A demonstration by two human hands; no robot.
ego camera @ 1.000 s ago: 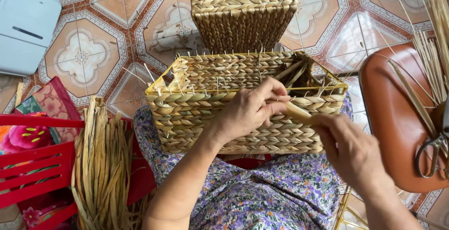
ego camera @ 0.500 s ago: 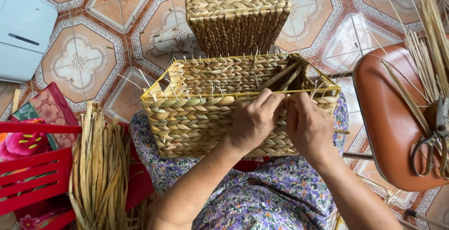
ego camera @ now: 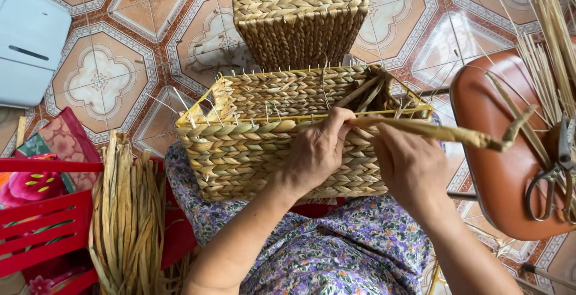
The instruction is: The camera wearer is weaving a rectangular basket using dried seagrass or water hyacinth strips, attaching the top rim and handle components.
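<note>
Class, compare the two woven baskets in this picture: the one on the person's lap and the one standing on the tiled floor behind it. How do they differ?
The lap basket is unfinished: bare wire ends stick up along its rim, and the left hand and right hand are on it. The floor basket has no wires showing and no hand on it. The lap basket looks paler and yellower, the floor basket browner. Both are woven from similar dried fibre.

rough woven straw basket, glossy tile floor, smooth leathery seat.

Bright, even daylight all round, shadows soft. A pale sheen glares off the floor tiles upper right. Focus crisp at centre; edges bow slightly, wide-angle style.
</note>
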